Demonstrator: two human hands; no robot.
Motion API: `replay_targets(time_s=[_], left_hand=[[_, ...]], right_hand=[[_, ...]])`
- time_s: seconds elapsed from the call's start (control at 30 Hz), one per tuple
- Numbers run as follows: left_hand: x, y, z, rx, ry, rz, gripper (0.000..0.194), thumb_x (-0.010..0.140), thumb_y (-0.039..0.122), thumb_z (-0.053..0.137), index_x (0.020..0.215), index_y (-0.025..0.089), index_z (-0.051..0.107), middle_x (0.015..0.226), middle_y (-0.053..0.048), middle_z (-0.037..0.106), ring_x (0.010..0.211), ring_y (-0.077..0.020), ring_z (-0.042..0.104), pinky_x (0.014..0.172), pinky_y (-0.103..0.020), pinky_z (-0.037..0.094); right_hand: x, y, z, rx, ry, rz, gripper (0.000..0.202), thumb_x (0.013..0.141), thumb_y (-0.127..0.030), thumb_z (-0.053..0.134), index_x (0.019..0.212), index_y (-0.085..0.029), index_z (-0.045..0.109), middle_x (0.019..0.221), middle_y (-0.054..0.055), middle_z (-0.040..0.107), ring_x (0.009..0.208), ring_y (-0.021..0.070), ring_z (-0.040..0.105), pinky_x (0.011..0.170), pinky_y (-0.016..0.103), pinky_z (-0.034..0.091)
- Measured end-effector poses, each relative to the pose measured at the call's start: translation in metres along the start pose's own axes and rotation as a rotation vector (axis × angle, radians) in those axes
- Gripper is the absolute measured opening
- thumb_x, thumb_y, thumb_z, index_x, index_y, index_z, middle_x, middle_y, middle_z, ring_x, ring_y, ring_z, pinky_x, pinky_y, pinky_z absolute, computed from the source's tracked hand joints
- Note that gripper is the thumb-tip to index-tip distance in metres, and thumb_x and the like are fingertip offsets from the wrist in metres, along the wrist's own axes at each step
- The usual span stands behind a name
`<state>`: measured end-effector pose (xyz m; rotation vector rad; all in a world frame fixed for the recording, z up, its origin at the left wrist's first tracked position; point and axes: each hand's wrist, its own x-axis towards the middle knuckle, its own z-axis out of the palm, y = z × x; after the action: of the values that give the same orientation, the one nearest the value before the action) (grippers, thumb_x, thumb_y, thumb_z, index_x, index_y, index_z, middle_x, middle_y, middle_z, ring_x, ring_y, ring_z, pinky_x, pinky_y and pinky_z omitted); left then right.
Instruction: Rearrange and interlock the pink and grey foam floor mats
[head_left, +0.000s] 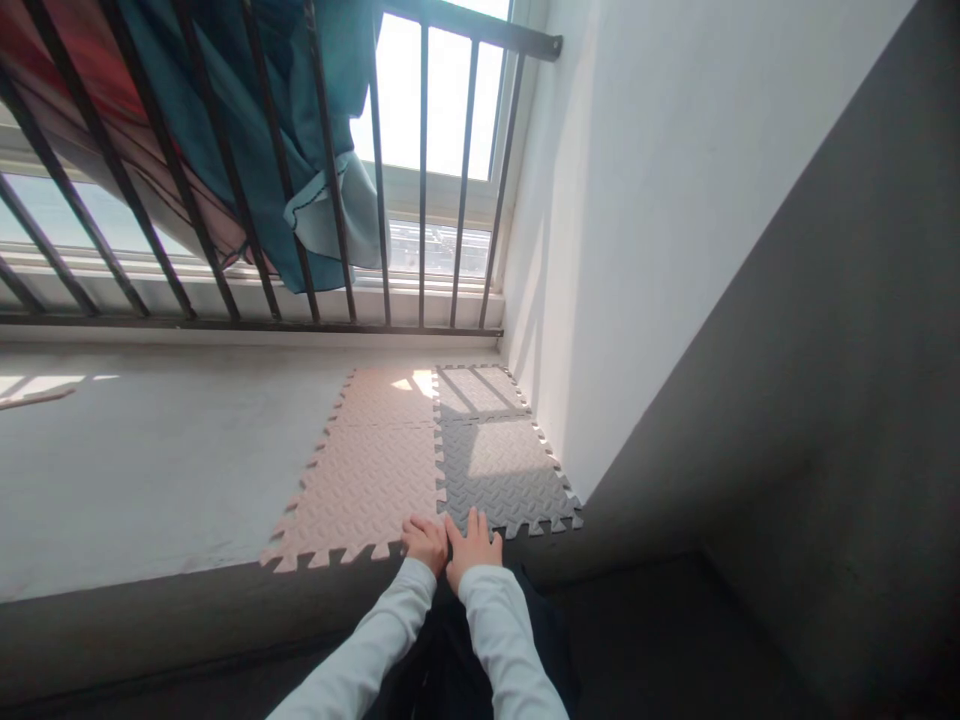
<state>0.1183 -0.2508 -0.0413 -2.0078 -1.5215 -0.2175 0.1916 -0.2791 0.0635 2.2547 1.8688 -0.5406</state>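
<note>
Interlocking foam mat tiles with jagged edges lie joined on a pale ledge (150,470). A near pink tile (367,480) and a far pink tile (379,398) form the left column. To their right are a near grey tile (499,485) and a far grey tile (480,390). At the front end of the pink–grey seam, my left hand (425,543) rests on the pink tile's edge, fingers slightly bent. My right hand (474,543) touches the grey tile's front edge with its fingers spread. Both hands are close together, and their undersides are hidden.
Dark metal railing bars (422,180) stand along the window behind the ledge. Teal cloth (262,150) and reddish cloth hang behind them. A white wall (637,200) borders the grey tiles on the right. A thin stick-like piece (37,398) lies far left.
</note>
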Motion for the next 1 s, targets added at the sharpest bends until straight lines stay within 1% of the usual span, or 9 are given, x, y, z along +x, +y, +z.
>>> replay_targets(time_s=[0.1, 0.23, 0.37, 0.47, 0.57, 0.67, 0.8, 0.9, 1.0], left_hand=[[0.000, -0.003, 0.001, 0.010, 0.030, 0.010, 0.026, 0.075, 0.004, 0.039, 0.085, 0.005, 0.064, 0.087, -0.027, 0.064, 0.077, -0.0369, 0.062, 0.052, -0.042, 0.045], [-0.004, -0.007, 0.004, 0.034, 0.104, 0.012, 0.023, 0.074, 0.005, 0.042, 0.080, 0.007, 0.064, 0.088, -0.024, 0.065, 0.080, -0.0340, 0.062, 0.055, -0.039, 0.046], [-0.006, -0.013, 0.004, -0.068, 0.067, 0.016, 0.025, 0.075, 0.005, 0.040, 0.084, 0.008, 0.063, 0.092, -0.023, 0.064, 0.085, -0.0317, 0.061, 0.059, -0.038, 0.047], [-0.004, -0.024, 0.001, -0.225, -0.026, 0.038, 0.026, 0.075, 0.005, 0.039, 0.087, 0.009, 0.062, 0.096, -0.023, 0.062, 0.086, -0.0306, 0.060, 0.060, -0.037, 0.047], [-0.003, -0.039, -0.001, -0.325, -0.105, 0.099, 0.026, 0.070, 0.006, 0.045, 0.088, 0.011, 0.062, 0.098, -0.021, 0.061, 0.086, -0.0285, 0.059, 0.063, -0.036, 0.047], [-0.005, -0.047, 0.000, -0.331, -0.087, 0.148, 0.030, 0.066, 0.006, 0.048, 0.092, 0.013, 0.062, 0.100, -0.018, 0.061, 0.090, -0.0276, 0.057, 0.066, -0.034, 0.047], [-0.008, -0.039, 0.000, -0.252, 0.038, 0.086, 0.027, 0.075, 0.007, 0.042, 0.090, 0.014, 0.063, 0.097, -0.018, 0.062, 0.090, -0.0272, 0.058, 0.063, -0.033, 0.046], [-0.003, -0.025, -0.002, -0.174, 0.081, 0.041, 0.023, 0.077, 0.010, 0.040, 0.080, 0.011, 0.063, 0.088, -0.021, 0.064, 0.080, -0.0288, 0.061, 0.057, -0.034, 0.045], [0.005, -0.013, -0.008, -0.050, 0.056, 0.029, 0.024, 0.076, 0.009, 0.039, 0.069, 0.009, 0.062, 0.078, -0.021, 0.065, 0.068, -0.0298, 0.062, 0.048, -0.033, 0.042]], right_hand=[[0.003, -0.001, 0.001, -0.007, -0.014, 0.022, 0.045, 0.086, -0.029, 0.032, 0.129, -0.042, 0.027, 0.144, 0.008, 0.016, 0.130, 0.0248, 0.013, 0.096, 0.050, 0.020], [0.008, 0.000, 0.004, -0.037, -0.019, -0.017, 0.047, 0.086, -0.024, 0.030, 0.130, -0.040, 0.027, 0.143, 0.010, 0.016, 0.130, 0.0275, 0.014, 0.092, 0.053, 0.025], [0.010, 0.001, 0.008, -0.057, -0.009, -0.034, 0.046, 0.087, -0.023, 0.027, 0.130, -0.038, 0.027, 0.143, 0.011, 0.018, 0.129, 0.0283, 0.016, 0.089, 0.053, 0.027], [0.006, 0.002, 0.012, -0.073, 0.044, -0.078, 0.048, 0.085, -0.027, 0.035, 0.132, -0.035, 0.026, 0.142, 0.012, 0.019, 0.128, 0.0307, 0.017, 0.089, 0.055, 0.026], [0.001, 0.002, 0.013, -0.078, 0.076, -0.084, 0.061, 0.078, -0.029, 0.047, 0.134, -0.032, 0.021, 0.142, 0.015, 0.016, 0.128, 0.0323, 0.015, 0.091, 0.056, 0.023], [-0.001, 0.001, 0.008, -0.025, 0.051, -0.062, 0.077, 0.070, -0.029, 0.056, 0.136, -0.029, 0.015, 0.142, 0.015, 0.017, 0.129, 0.0308, 0.015, 0.094, 0.054, 0.022], [0.001, 0.000, -0.001, 0.068, 0.068, 0.001, 0.085, 0.066, -0.027, 0.056, 0.137, -0.026, 0.010, 0.140, 0.011, 0.025, 0.127, 0.0263, 0.021, 0.097, 0.049, 0.024], [0.004, -0.002, -0.004, 0.113, 0.091, 0.043, 0.076, 0.068, -0.027, 0.052, 0.136, -0.022, 0.019, 0.138, 0.009, 0.031, 0.125, 0.0244, 0.026, 0.098, 0.045, 0.025], [0.006, -0.004, -0.005, 0.128, 0.103, 0.069, 0.062, 0.073, -0.029, 0.045, 0.132, -0.022, 0.030, 0.136, 0.008, 0.034, 0.124, 0.0245, 0.028, 0.098, 0.043, 0.026]])
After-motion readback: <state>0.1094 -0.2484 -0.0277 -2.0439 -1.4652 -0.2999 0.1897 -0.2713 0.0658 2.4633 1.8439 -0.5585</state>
